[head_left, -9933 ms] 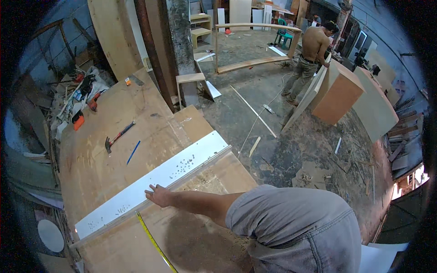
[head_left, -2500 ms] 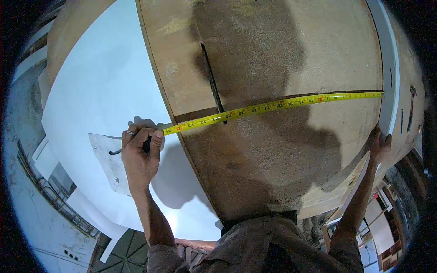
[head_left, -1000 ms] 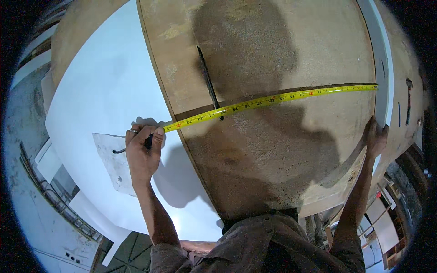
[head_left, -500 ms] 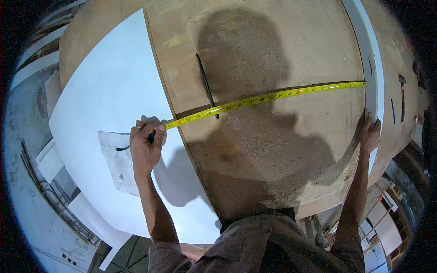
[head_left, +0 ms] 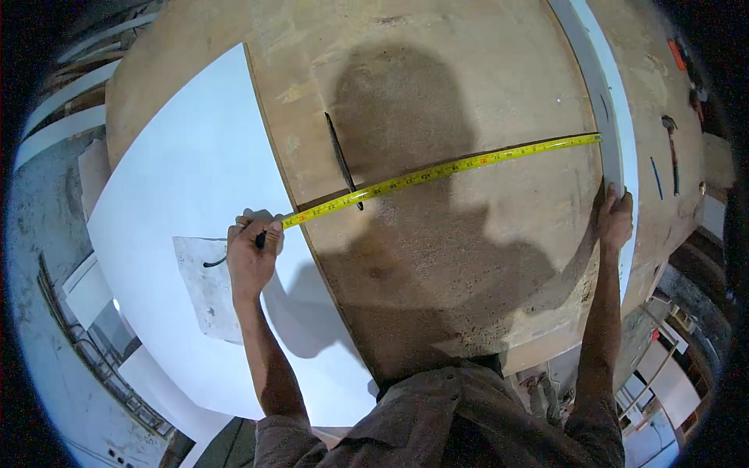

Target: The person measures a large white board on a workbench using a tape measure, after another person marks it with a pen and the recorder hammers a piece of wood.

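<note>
My left hand (head_left: 253, 253) is closed around the dark case of a tape measure, with a ring on one finger, resting over a white sheet (head_left: 187, 164). From it the yellow blade (head_left: 437, 172) runs rightward across the brown board. Its far end meets the inner side of a long white-edged panel (head_left: 622, 101) standing along the right. Below that contact, my right hand (head_left: 616, 222) grips the panel's top edge, thumb and fingers closed over it. A thin dark strip (head_left: 339, 156) lies on the brown board, its lower end at the blade.
Under my left forearm a greyish paper (head_left: 204, 292) lies on the sheet, with a short curved black piece (head_left: 214, 264) on it. Beyond the panel are a hammer (head_left: 672, 160) and a slim blue stick (head_left: 656, 178). White strips (head_left: 70, 93) lie at the far left.
The view has shifted, so the panel, the tape's far end and my right hand appear farther left. Both hands keep their grips, and the blade still spans to the panel.
</note>
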`<state>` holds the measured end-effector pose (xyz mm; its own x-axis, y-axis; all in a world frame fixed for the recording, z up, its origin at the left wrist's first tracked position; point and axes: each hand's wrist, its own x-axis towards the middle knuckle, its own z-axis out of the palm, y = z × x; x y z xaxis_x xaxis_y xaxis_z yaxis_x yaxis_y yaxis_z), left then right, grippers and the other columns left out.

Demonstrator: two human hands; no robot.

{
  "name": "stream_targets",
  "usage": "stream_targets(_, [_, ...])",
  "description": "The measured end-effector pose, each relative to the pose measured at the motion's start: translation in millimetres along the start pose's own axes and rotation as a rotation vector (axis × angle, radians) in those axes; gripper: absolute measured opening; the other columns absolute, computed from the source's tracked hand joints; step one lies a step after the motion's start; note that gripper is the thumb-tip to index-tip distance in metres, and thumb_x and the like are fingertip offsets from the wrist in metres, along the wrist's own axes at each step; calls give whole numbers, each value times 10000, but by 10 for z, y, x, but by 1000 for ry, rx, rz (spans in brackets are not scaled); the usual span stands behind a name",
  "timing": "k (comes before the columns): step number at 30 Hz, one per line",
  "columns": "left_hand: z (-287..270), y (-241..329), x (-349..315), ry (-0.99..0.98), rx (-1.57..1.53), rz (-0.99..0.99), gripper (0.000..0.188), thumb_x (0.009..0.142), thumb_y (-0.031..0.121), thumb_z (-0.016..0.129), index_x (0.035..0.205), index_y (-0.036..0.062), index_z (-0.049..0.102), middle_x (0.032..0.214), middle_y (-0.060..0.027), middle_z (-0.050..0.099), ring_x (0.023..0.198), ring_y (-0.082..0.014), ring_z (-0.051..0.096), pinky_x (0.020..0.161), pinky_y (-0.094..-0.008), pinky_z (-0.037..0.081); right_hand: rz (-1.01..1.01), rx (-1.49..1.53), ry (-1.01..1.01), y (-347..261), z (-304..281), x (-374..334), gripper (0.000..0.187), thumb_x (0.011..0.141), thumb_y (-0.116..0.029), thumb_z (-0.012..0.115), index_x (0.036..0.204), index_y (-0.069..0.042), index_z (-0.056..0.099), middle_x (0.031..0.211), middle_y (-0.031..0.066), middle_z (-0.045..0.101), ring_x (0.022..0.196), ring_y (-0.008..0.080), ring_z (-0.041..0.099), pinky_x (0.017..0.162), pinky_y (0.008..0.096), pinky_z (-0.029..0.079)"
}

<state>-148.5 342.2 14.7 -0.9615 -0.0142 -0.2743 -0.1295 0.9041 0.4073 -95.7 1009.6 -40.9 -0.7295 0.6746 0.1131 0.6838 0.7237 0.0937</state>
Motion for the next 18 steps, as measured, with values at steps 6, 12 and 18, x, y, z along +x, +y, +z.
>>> stream_targets(6, [78, -96, 119, -1, -60, 250, 186, 937, 163, 623, 845, 5, 659, 761, -160, 588, 766, -374, 532, 779, -474, 431, 7, 123, -25, 245, 218, -38, 624, 989, -542, 467, 1384, -59, 487, 1198, 217, 667, 1043, 440, 669, 907, 562, 509])
stream_targets(12, [200, -274, 69, 28, -88, 285, 241, 978, 179, 574, 840, -10, 631, 748, -166, 576, 796, -380, 536, 804, -473, 418, -14, 225, -33, -129, -269, -33, 520, 984, -427, 537, 1304, -18, 514, 1142, 268, 656, 888, 475, 684, 798, 551, 544])
stream_targets(18, [195, -270, 206, -53, -166, 335, 299, 978, 191, 564, 762, -15, 554, 712, -173, 540, 738, -348, 500, 686, -462, 388, -30, 146, 63, -25, -259, -15, 459, 987, -423, 527, 1170, -3, 533, 1024, 223, 649, 802, 420, 700, 739, 508, 574])
